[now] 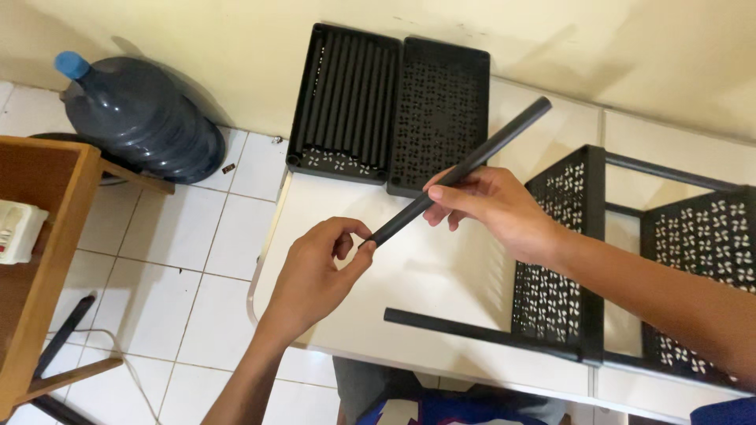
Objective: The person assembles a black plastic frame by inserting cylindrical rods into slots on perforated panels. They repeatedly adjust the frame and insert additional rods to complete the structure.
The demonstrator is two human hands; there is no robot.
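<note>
A: Head view. A black tube [461,171] is held over the white bench [441,260], tilted, upper end toward the wall, lower end toward the left hand [315,275].

B: Right hand [496,206]?

A: Closed around the tube near its middle, fingers [442,197] wrapped over the top. The grip is firm.

B: Left fingers?

A: Pinched at the tube's lower end, thumb and forefinger curled together at the tip. Whether the end is truly gripped or only touched cannot be told.

B: What else is seen on the bench?

A: Two black trays [394,110] are laid side by side at the far edge, against the wall. The left tray [346,102] is filled with more tubes, lying parallel. The right tray [441,114] is perforated and shown bare. A partly built rack [567,260] is laid on its side at the right, with patterned shelf panels joined by tubes. One rack tube [449,325] is seen sticking out along the bench toward the left, just under the left hand.

B: Floor?

A: A water jug [142,118] with a blue cap is seen on the tiles at top left. A wooden stand [39,260] is beside it, at the left edge.
</note>
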